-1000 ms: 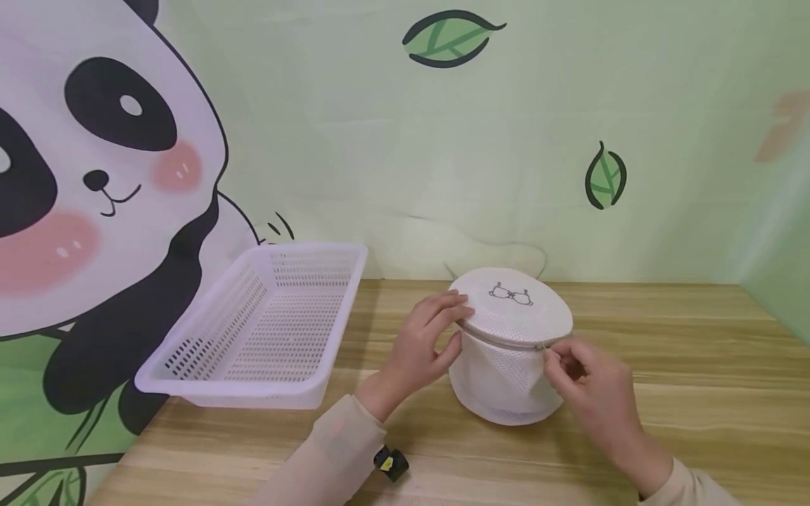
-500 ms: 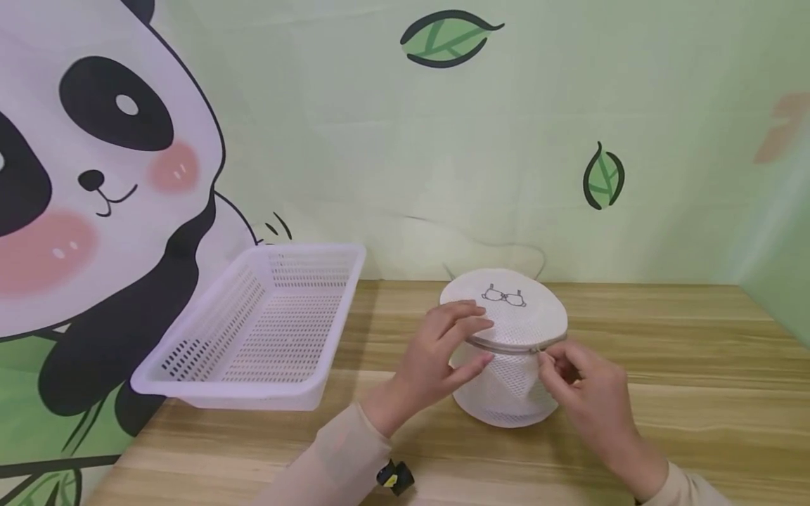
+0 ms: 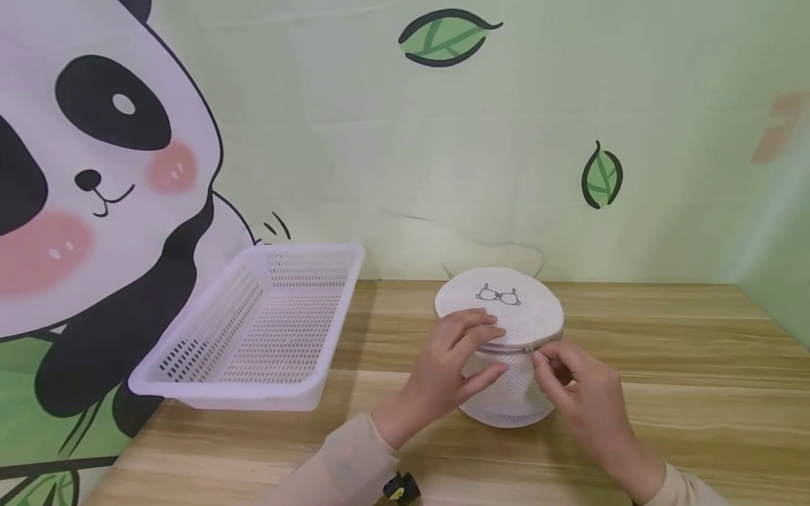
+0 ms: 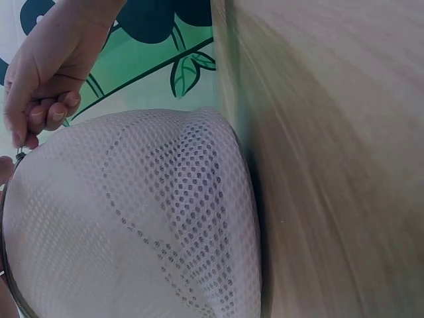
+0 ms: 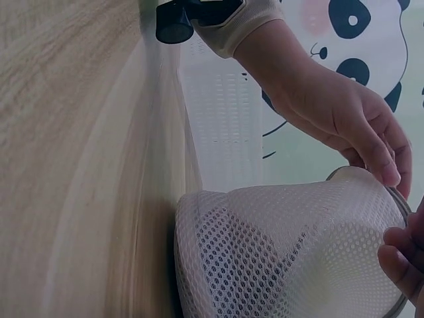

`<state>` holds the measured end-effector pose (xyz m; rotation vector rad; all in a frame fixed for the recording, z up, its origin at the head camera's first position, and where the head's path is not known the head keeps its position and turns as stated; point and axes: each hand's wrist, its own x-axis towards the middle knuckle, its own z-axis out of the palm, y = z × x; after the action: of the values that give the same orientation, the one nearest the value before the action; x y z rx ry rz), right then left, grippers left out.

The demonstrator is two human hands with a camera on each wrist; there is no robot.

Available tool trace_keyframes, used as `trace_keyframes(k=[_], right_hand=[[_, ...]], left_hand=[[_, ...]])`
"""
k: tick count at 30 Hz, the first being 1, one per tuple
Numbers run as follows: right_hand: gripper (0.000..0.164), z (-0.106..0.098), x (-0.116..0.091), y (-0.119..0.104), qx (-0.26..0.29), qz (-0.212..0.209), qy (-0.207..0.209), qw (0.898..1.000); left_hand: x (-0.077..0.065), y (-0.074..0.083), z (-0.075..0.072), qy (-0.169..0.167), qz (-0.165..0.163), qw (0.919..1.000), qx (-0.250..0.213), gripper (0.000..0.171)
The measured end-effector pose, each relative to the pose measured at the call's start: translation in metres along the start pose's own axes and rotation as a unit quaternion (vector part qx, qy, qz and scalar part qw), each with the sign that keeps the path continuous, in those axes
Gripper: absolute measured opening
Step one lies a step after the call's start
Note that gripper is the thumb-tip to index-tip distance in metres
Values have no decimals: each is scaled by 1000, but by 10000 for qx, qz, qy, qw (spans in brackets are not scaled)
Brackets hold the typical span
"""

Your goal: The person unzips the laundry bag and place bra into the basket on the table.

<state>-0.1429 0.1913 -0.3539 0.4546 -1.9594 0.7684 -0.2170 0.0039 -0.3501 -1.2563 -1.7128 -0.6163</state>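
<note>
A round white mesh laundry bag [image 3: 538, 306] stands upright on the table, its flat lid printed with a line drawing of a bra. A zipper [image 3: 496, 348] runs around the bag under the lid. My right hand [image 3: 591, 400] pinches the zipper pull [image 4: 20, 155] between thumb and forefinger at the front right, the other fingers curled in. My left hand [image 3: 443, 369] rests at the front left of the lid, fingers extended over its top and thumb near the side just below the zipper. In the right wrist view the mesh side [image 5: 265, 252] bulges slightly.
A white slotted plastic basket [image 3: 323, 390] stands to the left on the wooden table [image 3: 696, 407]. Behind is a green backdrop [image 3: 316, 140] with a panda and leaves. A small black device [image 3: 401, 486] sits at the left sleeve.
My right hand has moved left with the zipper pull along the bag's front. My left hand has slid right over the lid. The bag has shifted slightly left.
</note>
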Motion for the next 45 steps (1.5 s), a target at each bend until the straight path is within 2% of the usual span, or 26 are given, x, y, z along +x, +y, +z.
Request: trace_keyframes(k=[10, 24, 36, 45], right_hand=[[16, 0, -1, -2, 4, -128, -125, 9998], [14, 2, -2, -6, 160, -311, -190, 9992], [20, 4, -4, -9, 326, -265, -242, 9988], [19, 5, -5, -8, 267, -206, -203, 9992]], left_hand=[[-2, 0, 6, -26, -78, 9999, 80, 40], [-7, 1, 8, 52, -109, 9997, 216, 30], [-10, -4, 9, 85, 90, 9998, 176, 19], [-12, -7, 9, 136, 203, 9995, 208, 17]])
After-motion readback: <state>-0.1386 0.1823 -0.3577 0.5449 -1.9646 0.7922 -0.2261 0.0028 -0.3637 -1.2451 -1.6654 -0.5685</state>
